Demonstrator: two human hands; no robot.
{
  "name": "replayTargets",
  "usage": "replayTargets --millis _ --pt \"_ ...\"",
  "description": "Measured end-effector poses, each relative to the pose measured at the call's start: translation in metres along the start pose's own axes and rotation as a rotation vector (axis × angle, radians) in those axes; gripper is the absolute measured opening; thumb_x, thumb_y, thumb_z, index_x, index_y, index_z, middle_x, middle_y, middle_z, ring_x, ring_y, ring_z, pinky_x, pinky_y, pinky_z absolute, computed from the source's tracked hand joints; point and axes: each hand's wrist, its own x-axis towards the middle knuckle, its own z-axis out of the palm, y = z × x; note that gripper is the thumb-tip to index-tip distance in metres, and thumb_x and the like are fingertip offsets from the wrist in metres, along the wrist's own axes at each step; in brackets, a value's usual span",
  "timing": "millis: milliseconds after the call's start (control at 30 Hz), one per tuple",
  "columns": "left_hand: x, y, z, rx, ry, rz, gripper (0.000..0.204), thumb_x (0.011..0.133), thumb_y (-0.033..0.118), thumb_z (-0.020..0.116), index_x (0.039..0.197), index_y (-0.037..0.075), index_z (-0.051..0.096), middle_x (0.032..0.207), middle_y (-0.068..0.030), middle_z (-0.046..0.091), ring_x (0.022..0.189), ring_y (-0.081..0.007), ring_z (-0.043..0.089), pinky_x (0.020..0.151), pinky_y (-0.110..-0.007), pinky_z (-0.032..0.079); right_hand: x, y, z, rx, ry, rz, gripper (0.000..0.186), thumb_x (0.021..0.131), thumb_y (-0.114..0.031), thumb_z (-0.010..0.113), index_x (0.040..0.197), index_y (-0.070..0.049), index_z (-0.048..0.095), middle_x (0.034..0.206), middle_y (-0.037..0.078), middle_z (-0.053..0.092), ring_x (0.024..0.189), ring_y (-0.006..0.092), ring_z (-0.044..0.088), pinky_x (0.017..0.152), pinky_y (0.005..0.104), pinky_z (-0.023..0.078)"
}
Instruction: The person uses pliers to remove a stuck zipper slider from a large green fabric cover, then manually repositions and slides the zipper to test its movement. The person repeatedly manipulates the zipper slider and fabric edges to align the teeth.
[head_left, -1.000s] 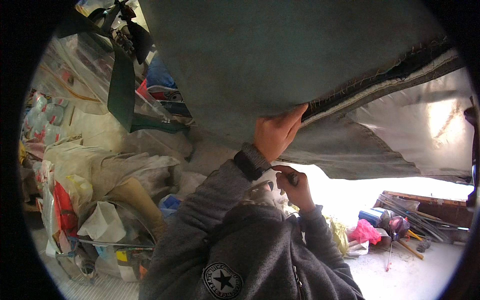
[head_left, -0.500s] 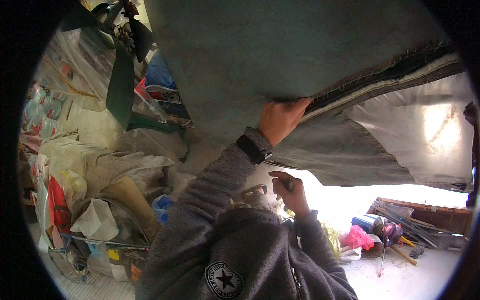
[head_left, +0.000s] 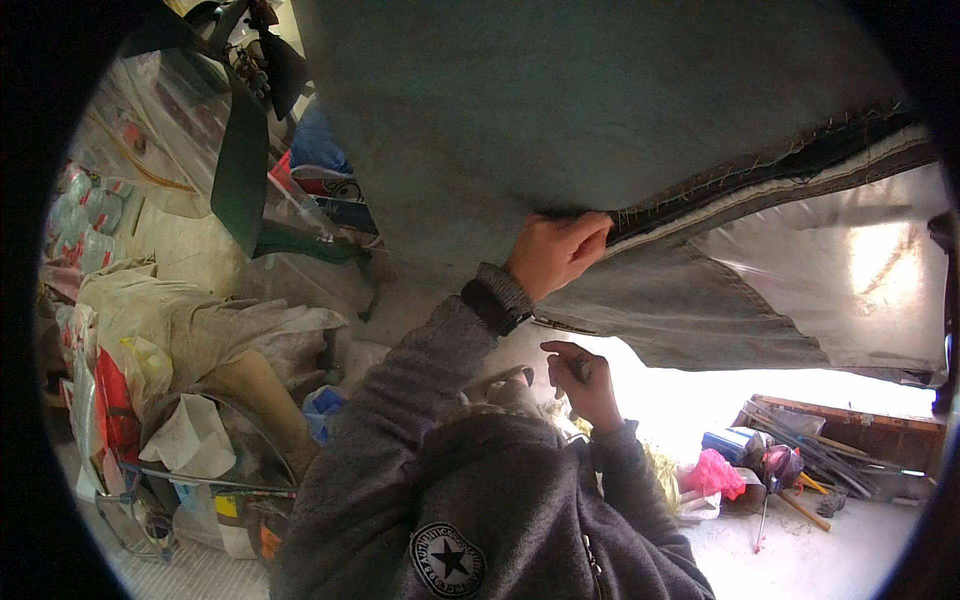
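Observation:
A large grey-green canvas sheet [head_left: 480,110] hangs across the upper middle, with ragged stitching threads along its dark, open seam [head_left: 760,165]. At the lower end of that seam, my left hand [head_left: 560,252] is closed on the canvas, its fingertips partly hidden in the fold. A dark watch band circles that wrist. Lower down, apart from the canvas, I hold my right hand [head_left: 583,382] in front of my chest. Its index finger is crooked and the other fingers are curled in; whatever they may pinch is too small to make out.
Cloth-draped furniture [head_left: 190,310] stands on the left above a wire-framed basket [head_left: 215,485] of bags. Plastic bottles [head_left: 95,215] are stacked behind. At lower right lie a pink bag [head_left: 715,473] and a wooden box [head_left: 880,432] with rods. A translucent panel [head_left: 840,260] adjoins the canvas.
My left hand has shifted slightly down and left with its grip on the canvas, and the seam edge has dropped a little. My right hand has hardly moved.

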Motion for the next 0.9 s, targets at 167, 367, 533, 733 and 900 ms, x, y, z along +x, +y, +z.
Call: replayTargets --millis 167,367,533,733,900 --pt "-0.013 0.008 -0.009 -0.129 0.028 -0.101 0.019 0.079 0.006 0.069 0.096 0.007 0.062 0.059 -0.0025 0.059 0.049 -0.0142 0.059 0.047 -0.025 0.047 -0.002 0.001 0.007 -0.004 0.0 -0.003 0.022 0.092 -0.01 0.055 0.111 -0.002 0.064 0.066 0.002 0.059 0.062 0.0074 0.053 0.06 0.0232 0.044" --pt "-0.019 0.01 -0.011 -0.128 0.016 -0.084 0.025 0.083 0.005 0.065 0.108 0.006 0.065 0.069 -0.0056 0.066 0.053 -0.0116 0.06 0.047 -0.027 0.048 -0.004 -0.006 0.018 0.009 -0.011 0.014 0.023 0.091 -0.009 0.054 0.111 -0.001 0.064 0.067 0.002 0.059 0.062 0.0071 0.052 0.059 0.0232 0.043" --pt "-0.016 0.014 -0.003 0.185 0.122 -0.034 0.03 0.083 0.01 0.067 0.112 0.012 0.065 0.073 -0.0078 0.068 0.053 -0.0167 0.063 0.048 -0.027 0.05 -0.007 -0.009 0.024 -0.038 -0.01 0.121 0.025 0.091 -0.01 0.052 0.112 0.001 0.062 0.068 0.002 0.059 0.059 0.0083 0.053 0.052 0.023 0.043" --pt "-0.008 0.012 -0.001 0.225 0.179 -0.018 0.032 0.084 0.018 0.066 0.116 0.014 0.063 0.075 -0.0098 0.069 0.053 -0.0176 0.064 0.05 -0.03 0.051 -0.014 -0.001 0.026 -0.064 -0.018 0.167 0.03 0.092 -0.014 0.052 0.115 0.003 0.057 0.069 0.003 0.057 0.054 0.0109 0.059 0.033 0.0232 0.044" --pt "-0.003 0.008 0.001 0.251 0.037 -0.105 0.027 0.086 0.02 0.063 0.113 0.015 0.064 0.071 -0.01 0.067 0.052 -0.0191 0.063 0.049 -0.032 0.051 -0.013 0.001 0.027 -0.06 -0.049 0.121 0.031 0.092 -0.014 0.051 0.117 0.004 0.056 0.069 0.003 0.056 0.054 0.011 0.059 0.033 0.0227 0.043"
